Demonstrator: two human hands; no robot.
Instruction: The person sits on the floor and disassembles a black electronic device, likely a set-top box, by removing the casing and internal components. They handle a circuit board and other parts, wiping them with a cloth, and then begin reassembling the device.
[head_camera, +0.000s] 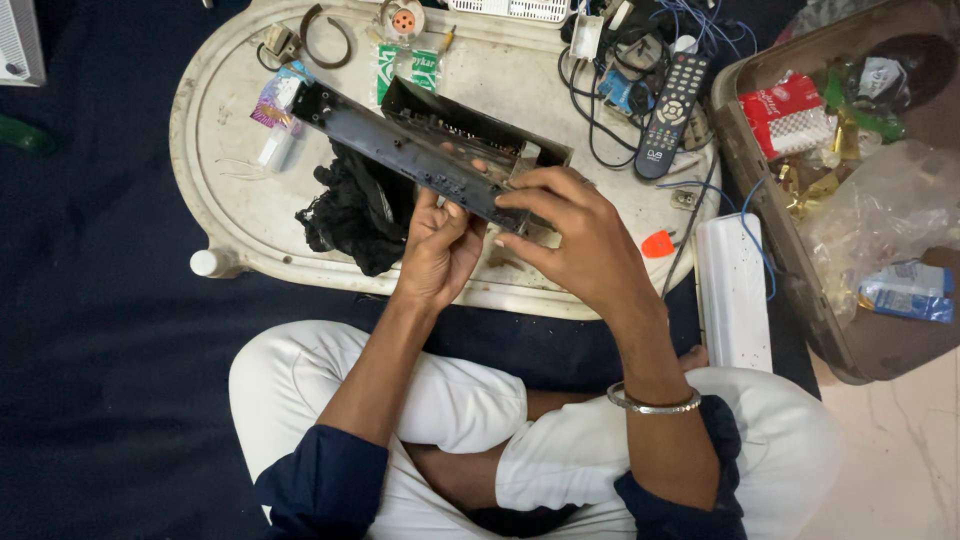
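Note:
I sit cross-legged and hold a long black metal casing (390, 140) tilted over a low white oval table (215, 160). My left hand (437, 245) grips the casing's near edge from below, thumb on its front panel. My right hand (565, 225) curls over the casing's right end, fingers pressed on the panel; a metal bangle sits on that wrist. A crumpled black cloth (350, 210) lies on the table just left of my left hand.
A black remote control (670, 105), tangled cables (610, 70), a metal ring (325, 40) and small packets lie on the table. A white power strip (732, 290) is at the right, beside a brown tray (760, 220) of wrappers and plastic. Dark blue floor mat all around.

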